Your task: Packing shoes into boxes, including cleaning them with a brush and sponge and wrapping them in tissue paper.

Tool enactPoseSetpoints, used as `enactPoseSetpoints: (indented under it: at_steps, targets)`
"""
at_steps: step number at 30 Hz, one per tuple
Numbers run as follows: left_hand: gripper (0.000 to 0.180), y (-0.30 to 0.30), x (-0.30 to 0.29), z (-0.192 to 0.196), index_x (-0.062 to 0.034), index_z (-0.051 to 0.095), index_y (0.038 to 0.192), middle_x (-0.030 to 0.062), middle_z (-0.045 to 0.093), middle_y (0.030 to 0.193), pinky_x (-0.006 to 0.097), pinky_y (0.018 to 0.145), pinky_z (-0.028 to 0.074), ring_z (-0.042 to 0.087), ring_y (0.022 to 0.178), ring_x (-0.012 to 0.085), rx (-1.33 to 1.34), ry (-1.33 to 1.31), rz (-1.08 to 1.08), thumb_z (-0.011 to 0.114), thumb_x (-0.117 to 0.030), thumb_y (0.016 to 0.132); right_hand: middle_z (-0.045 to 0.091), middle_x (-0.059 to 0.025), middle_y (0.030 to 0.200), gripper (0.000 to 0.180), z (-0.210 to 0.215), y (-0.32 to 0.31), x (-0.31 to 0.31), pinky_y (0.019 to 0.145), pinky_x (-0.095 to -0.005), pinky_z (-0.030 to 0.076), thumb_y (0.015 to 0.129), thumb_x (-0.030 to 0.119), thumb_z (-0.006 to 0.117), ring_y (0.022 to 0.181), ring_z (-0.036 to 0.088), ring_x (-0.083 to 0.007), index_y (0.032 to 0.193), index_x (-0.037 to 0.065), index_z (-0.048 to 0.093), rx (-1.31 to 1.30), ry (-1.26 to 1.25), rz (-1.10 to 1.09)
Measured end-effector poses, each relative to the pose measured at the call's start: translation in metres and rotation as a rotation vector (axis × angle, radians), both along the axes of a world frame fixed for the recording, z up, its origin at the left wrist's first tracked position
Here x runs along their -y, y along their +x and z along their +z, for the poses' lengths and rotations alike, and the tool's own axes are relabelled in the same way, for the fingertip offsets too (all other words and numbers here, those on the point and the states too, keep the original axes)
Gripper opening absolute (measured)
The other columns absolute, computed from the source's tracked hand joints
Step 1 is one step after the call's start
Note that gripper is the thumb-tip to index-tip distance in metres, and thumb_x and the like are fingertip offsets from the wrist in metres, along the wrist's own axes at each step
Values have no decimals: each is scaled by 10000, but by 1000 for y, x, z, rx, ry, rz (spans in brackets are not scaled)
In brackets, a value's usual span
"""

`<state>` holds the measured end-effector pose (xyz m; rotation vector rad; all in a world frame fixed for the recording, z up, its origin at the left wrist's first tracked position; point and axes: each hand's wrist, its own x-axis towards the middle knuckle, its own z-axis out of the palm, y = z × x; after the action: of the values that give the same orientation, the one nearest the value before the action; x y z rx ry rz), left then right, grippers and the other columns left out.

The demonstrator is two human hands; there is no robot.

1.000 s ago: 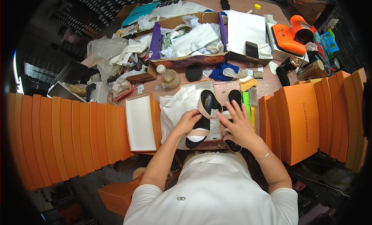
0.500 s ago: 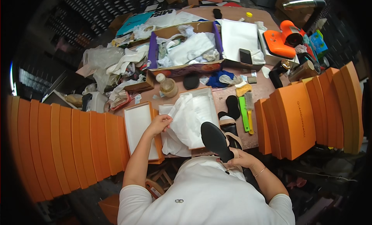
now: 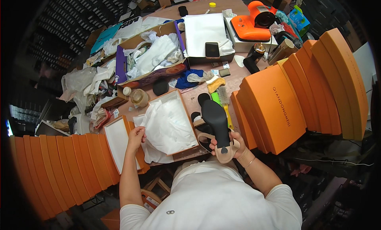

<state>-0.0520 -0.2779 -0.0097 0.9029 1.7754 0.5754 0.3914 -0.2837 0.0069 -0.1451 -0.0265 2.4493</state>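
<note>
My right hand (image 3: 237,146) grips a sandal (image 3: 216,118) at its heel end, fingers round the beige straps. The sandal's long black face is turned up, its toe pointing away from me. At the box's left side, my left hand (image 3: 137,138) is closed in a pinch on the edge of white tissue paper (image 3: 166,121). The crumpled paper lies in an open shoe box (image 3: 189,131) and spills over its left side. Another black and beige sandal (image 3: 197,118) lies right of the box, partly hidden behind the held one.
Orange shoe boxes stand stacked at left (image 3: 59,166) and right (image 3: 270,107). An open box lid (image 3: 116,137) lies beside my left hand. Farther off are a glass jar (image 3: 139,98), a purple carton (image 3: 154,77), a phone (image 3: 212,50), brushes (image 3: 224,101) and an orange appliance (image 3: 248,27).
The view has swung to the right. My right hand has turned the sandal from its underside, tilted left, to toe-away with another black face up. My left hand stays at the tissue paper.
</note>
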Motion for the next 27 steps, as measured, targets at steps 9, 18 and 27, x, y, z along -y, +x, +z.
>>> enactPoseSetpoints:
  at_steps: [9,18,27]
  targets:
    - [319,81,-9,161,15,567,703,106,581,674,352,615,482,602,630,196,-319,693,-316,532,-195,940,591,-166,1070,472,41,-6,34,873,-445,517,878,337,506,1019,598,-289,1160,-40,544,297,194,23]
    - [72,65,87,151,-12,569,772,124,567,817,364,612,493,605,687,313,-694,942,-503,639,-18,788,603,-144,1048,402,100,-96,110,798,-420,542,898,226,543,968,616,-243,1216,-12,480,290,279,311]
    - [454,44,170,126,20,525,1204,191,536,1277,382,707,543,652,879,333,-771,748,-694,553,36,751,624,-152,1112,414,39,-172,91,661,-442,578,967,296,409,766,661,-296,1250,6,494,484,-23,267]
